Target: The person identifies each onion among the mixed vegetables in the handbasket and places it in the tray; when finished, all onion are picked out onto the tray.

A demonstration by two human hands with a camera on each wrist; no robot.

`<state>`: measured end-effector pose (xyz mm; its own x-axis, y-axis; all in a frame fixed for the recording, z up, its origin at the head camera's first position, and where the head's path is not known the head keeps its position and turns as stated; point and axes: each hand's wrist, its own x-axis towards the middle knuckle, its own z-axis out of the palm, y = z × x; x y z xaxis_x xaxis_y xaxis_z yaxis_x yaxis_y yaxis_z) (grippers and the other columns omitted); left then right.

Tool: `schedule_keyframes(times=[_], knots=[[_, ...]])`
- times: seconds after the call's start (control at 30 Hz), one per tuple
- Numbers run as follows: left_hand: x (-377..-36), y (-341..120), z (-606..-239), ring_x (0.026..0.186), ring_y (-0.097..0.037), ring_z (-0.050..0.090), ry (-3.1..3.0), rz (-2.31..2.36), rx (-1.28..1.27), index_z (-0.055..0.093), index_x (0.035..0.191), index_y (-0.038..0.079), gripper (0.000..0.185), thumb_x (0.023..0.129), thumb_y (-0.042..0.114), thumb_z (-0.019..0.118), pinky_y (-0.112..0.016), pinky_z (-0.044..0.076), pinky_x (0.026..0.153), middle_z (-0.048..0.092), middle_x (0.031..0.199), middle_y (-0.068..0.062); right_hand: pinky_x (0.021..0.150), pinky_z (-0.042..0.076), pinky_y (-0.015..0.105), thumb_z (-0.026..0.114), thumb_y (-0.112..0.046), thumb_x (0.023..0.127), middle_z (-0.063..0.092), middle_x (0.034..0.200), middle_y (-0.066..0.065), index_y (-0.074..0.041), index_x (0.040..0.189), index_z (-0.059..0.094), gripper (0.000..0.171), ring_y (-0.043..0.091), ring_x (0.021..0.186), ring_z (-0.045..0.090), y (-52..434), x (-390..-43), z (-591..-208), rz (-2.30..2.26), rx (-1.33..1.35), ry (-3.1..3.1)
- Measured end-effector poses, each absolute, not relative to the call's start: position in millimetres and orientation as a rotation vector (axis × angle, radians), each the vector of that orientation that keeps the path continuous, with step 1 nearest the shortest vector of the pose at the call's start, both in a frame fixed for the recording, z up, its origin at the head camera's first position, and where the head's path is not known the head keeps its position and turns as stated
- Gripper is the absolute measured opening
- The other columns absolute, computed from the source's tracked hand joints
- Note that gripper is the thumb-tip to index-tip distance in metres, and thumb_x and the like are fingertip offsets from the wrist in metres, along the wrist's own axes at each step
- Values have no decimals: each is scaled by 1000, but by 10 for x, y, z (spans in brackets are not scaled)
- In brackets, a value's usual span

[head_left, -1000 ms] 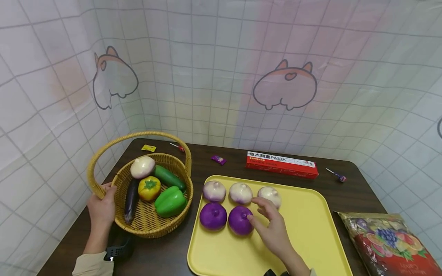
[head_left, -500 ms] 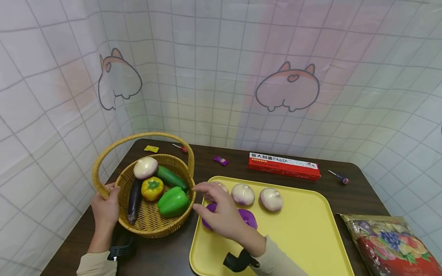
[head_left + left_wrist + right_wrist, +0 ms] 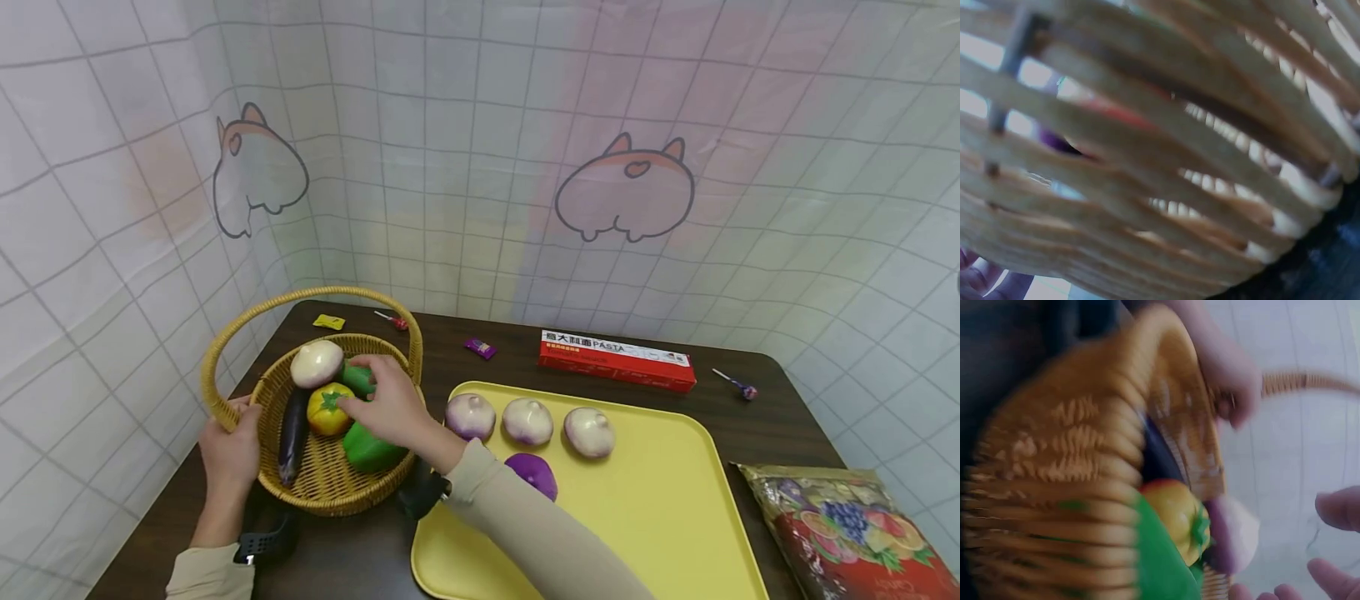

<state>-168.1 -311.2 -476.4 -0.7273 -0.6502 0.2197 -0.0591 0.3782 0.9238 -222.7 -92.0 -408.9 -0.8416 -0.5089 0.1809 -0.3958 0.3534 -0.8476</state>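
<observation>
My left hand (image 3: 228, 454) grips the wicker basket (image 3: 333, 504) at its left rim, by the foot of the handle. Over the basket's right half hovers my right hand (image 3: 392, 408), fingers spread and bent. In the right wrist view its fingertips (image 3: 1335, 509) stand apart, holding nothing. Inside the basket lie a white-and-purple turnip (image 3: 317, 364), a dark eggplant (image 3: 292, 437), a yellow tomato-like vegetable (image 3: 327, 414), a green bell pepper (image 3: 367, 450) and a cucumber (image 3: 356, 380), partly hidden by the right hand. The left wrist view shows blurred basket weave (image 3: 1147, 144).
On the yellow tray (image 3: 637, 533) sit three white-and-purple turnips (image 3: 528, 422) and a purple one (image 3: 534, 475); the right arm covers part of the tray. Behind are a pasta box (image 3: 617, 362), wrapped candies (image 3: 480, 347) and lollipops (image 3: 735, 384). A candy bag (image 3: 855, 525) lies right.
My right hand has swept left from the tray's turnips to above the basket, its forearm now covering the left purple turnip. The left hand keeps its grip; the view shifted slightly.
</observation>
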Motion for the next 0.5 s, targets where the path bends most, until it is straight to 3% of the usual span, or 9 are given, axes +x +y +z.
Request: schedule_keyframes(times=[0.23, 0.4, 0.5], knots=[[-1660, -3138, -4786, 76, 1, 51, -2056, -1326, 556, 50, 67, -7, 34, 93, 15, 55, -15, 40, 59, 65, 106, -21, 93, 48, 35, 73, -24, 88, 51, 138, 11, -9, 138, 49, 58, 32, 124, 52, -1229, -2489, -4163, -1724, -488, 2273], [-1654, -3125, -4796, 81, -3, 51, -2061, -1341, 543, 49, 69, -5, 32, 94, 14, 55, -18, 39, 67, 65, 108, -21, 95, 47, 38, 74, -28, 86, 48, 141, 10, -11, 140, 46, 64, 31, 126, 50, -1372, -2547, -4233, -1728, -451, 2278], [-1660, -3115, -4799, 78, -7, 50, -2072, -1331, 534, 48, 70, -2, 30, 94, 14, 54, -21, 38, 63, 65, 108, -21, 94, 47, 37, 73, -33, 87, 47, 141, 10, -12, 142, 45, 65, 29, 125, 51, -1424, -2562, -4273, -1693, -469, 2341]])
